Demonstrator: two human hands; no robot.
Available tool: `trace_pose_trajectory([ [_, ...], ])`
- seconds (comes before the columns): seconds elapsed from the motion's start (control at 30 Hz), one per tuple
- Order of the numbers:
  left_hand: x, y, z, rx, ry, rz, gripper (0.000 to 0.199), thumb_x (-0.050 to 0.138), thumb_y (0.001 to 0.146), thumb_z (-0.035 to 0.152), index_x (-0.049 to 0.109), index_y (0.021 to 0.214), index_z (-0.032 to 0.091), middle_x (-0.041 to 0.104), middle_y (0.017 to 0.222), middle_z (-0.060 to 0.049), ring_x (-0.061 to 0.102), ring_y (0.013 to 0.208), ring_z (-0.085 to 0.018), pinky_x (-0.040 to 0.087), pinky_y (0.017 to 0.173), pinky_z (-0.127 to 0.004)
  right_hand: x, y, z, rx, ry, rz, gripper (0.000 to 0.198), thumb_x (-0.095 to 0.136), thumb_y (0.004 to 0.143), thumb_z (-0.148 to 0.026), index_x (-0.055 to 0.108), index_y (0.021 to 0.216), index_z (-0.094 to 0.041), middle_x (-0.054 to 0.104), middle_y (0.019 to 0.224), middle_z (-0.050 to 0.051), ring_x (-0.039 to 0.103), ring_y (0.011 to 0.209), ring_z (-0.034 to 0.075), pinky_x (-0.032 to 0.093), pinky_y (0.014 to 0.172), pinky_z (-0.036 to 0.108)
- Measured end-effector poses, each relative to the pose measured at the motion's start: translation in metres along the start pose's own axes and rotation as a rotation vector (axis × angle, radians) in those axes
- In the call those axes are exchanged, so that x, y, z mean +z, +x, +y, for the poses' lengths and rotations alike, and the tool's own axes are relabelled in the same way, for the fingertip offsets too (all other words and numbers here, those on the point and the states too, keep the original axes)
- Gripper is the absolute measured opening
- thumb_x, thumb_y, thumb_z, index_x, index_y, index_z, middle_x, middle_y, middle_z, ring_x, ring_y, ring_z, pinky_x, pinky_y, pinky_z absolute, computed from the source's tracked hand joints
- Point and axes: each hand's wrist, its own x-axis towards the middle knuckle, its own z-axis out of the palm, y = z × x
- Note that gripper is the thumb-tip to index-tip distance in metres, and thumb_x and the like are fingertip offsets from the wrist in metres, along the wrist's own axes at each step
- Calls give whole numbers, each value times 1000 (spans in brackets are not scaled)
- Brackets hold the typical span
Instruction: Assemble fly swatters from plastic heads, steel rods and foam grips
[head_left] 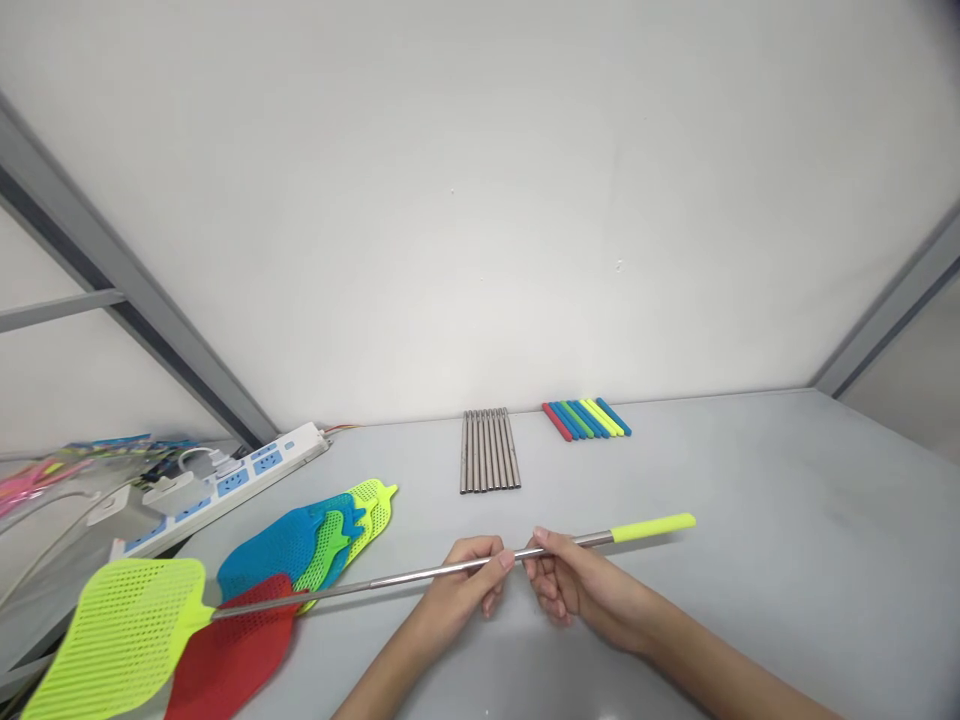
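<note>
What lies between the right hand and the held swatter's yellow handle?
A stretch of bare metal shaft separates the right hand from the yellow handle in the head view.

A softly lit, pale wall (480,180), dotted by a few small marks (619,266), is met by the far edge of a grey tabletop (795,520) and is flanked by a slanting grey left post (127,270) and a similar right post (900,306).

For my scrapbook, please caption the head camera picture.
Left hand and right hand hold a yellow-headed swatter above the table.
</note>
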Motion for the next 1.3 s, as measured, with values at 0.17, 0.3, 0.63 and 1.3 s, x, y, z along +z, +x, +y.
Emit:
trace_pose_trajectory([
  [0.17,2,-1,-2,13,72,9,34,42,77,40,43,53,15,36,42,5,35,42,-7,29,45,-19,4,-2,3,41,32,-17,40,35,75,-51,48,67,-14,38,53,-2,33,45,7,22,45,21],
  [0.3,9,0,-9,-53,43,-23,36,41,76,42,49,55,14,39,42,4,34,38,-6,26,40,-19,8,-2,6,86,39,-30,37,37,75,-49,44,62,-15,32,50,-4,27,43,6,19,44,21],
  [0.63,17,0,-9,-130,-386,-92,38,37,79,34,32,45,18,30,31,7,30,30,-7,28,37,-21,11,-2,5,159,89,61,34,45,73,-39,28,53,-17,18,47,-7,15,41,6,11,43,22],
  [1.3,14,-1,6,-69,-237,-169,34,31,80,27,47,53,13,42,45,2,41,42,-9,35,51,-23,8,-2,6,160,110,38,34,42,74,-38,30,51,-17,24,46,-5,23,42,7,16,44,22],
])
